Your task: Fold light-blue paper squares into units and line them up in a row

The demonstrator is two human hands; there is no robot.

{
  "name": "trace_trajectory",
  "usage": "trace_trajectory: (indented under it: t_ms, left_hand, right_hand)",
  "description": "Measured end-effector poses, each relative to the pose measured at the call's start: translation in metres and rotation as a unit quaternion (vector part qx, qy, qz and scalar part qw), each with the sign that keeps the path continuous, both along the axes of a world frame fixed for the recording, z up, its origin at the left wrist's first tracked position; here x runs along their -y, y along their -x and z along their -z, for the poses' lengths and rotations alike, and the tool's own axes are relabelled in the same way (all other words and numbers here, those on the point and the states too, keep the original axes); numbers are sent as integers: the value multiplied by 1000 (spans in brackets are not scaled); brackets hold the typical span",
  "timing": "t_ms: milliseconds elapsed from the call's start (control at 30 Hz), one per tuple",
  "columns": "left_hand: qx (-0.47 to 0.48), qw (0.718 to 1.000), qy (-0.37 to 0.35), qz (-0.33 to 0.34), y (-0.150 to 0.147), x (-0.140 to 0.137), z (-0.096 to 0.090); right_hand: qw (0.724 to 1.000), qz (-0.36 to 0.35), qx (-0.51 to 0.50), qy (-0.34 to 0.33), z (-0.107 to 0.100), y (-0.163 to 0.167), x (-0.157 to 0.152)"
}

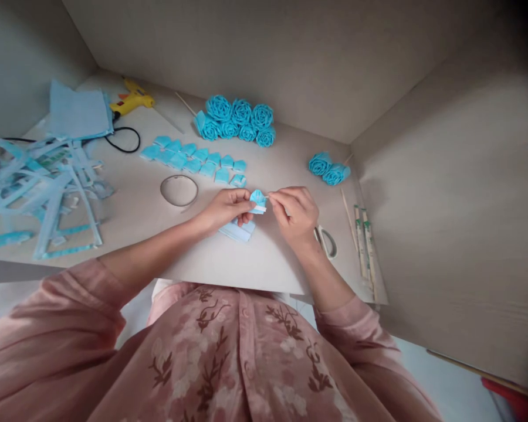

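Between the fingertips of my left hand is a small blue folded petal with a white strip along its lower edge. My right hand pinches a thin pale stick, whose tip reaches the petal's right side; most of the stick is hidden by the fingers. Under my left hand lies a light blue folded sheet. Rows of similar blue folded petals are laid out just beyond my hands. Scissors lie beside my right wrist, partly covered by it.
Blue rosettes sit in a cluster at the back, with two more rosettes at right. A yellow glue gun, stacked blue sheets and tangled scraps occupy the left. A metal ring and wrapped chopsticks also lie there.
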State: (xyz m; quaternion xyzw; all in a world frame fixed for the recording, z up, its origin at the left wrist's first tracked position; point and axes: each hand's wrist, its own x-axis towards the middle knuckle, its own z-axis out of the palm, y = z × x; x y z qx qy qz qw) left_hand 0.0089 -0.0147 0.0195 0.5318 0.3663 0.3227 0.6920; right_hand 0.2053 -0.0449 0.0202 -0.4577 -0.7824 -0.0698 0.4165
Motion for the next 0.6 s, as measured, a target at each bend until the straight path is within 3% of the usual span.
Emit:
trace_trajectory:
  t_ms: [300, 433, 600]
  left_hand:
    - [1, 1000, -4, 19, 1, 1, -2]
    - [1, 1000, -8, 23, 1, 1, -2]
    - [12, 1000, -8, 20, 1, 1, -1]
  right_hand:
    - [998, 36, 45, -35, 5, -1, -1]
    - [997, 49, 55, -13, 6, -3, -1]
    - [998, 23, 55, -25, 8, -2, -1]
